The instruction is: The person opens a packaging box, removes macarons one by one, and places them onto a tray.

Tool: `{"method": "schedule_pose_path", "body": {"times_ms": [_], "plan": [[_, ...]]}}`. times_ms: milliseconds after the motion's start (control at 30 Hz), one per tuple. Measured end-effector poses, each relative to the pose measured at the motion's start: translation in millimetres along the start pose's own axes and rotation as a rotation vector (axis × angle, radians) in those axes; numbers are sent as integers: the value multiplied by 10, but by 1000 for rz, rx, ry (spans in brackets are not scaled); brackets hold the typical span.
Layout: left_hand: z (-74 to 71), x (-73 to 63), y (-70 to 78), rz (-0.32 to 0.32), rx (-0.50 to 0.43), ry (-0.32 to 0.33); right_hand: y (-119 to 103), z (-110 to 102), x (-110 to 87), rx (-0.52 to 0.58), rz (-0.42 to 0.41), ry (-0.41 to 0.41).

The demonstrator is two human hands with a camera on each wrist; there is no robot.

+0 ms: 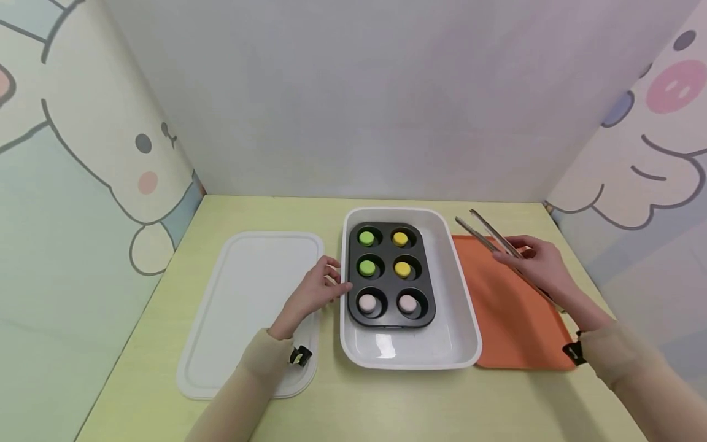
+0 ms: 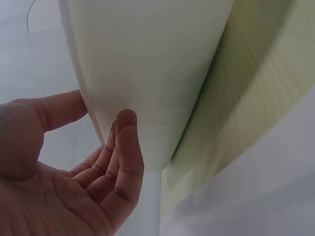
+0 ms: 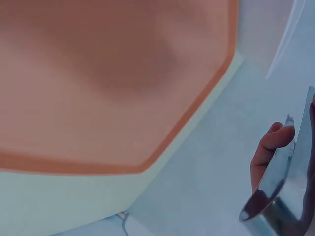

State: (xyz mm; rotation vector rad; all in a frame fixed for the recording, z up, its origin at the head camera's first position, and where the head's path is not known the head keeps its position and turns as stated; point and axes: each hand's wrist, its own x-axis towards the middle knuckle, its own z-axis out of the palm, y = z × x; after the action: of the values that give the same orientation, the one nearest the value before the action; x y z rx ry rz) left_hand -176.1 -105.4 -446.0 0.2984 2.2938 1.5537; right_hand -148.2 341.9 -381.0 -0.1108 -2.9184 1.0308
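Note:
A black muffin pan [image 1: 388,288] lies inside a white plastic tub [image 1: 452,270], against its left side. Its cups hold green [image 1: 366,238], yellow [image 1: 400,239] and pale pink [image 1: 367,303] round pieces that look like macarons. At the tub's left rim, my left hand [image 1: 313,290] grips with the thumb over the edge and curled fingers outside. The left wrist view shows those fingers [image 2: 127,162] by the outer wall [image 2: 152,54]. Metal tongs [image 1: 504,244] are held in my right hand [image 1: 544,267], tips apart, above the orange tray [image 1: 497,319].
Left of the tub lies a white tray or lid [image 1: 248,307] on the pale yellow table [image 1: 353,405]. White and cartoon-printed walls stand at the back [image 1: 353,123] and both sides. The orange tray [image 3: 98,123] spans much of the right wrist view.

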Motion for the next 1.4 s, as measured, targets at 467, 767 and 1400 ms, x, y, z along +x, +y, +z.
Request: {"method": "schedule_pose_path", "body": {"times_ms": [467,767,1400], "plan": [[-35,-13,-13,-24,14,8,-304,-1,30,78,-264,-271],[-80,-10,-8,-15,4,-4,-273,246,54,61,-595,-331],[-55,47,-32,6,29,-56,-396,434,-8,-239,-465,-515]]}}
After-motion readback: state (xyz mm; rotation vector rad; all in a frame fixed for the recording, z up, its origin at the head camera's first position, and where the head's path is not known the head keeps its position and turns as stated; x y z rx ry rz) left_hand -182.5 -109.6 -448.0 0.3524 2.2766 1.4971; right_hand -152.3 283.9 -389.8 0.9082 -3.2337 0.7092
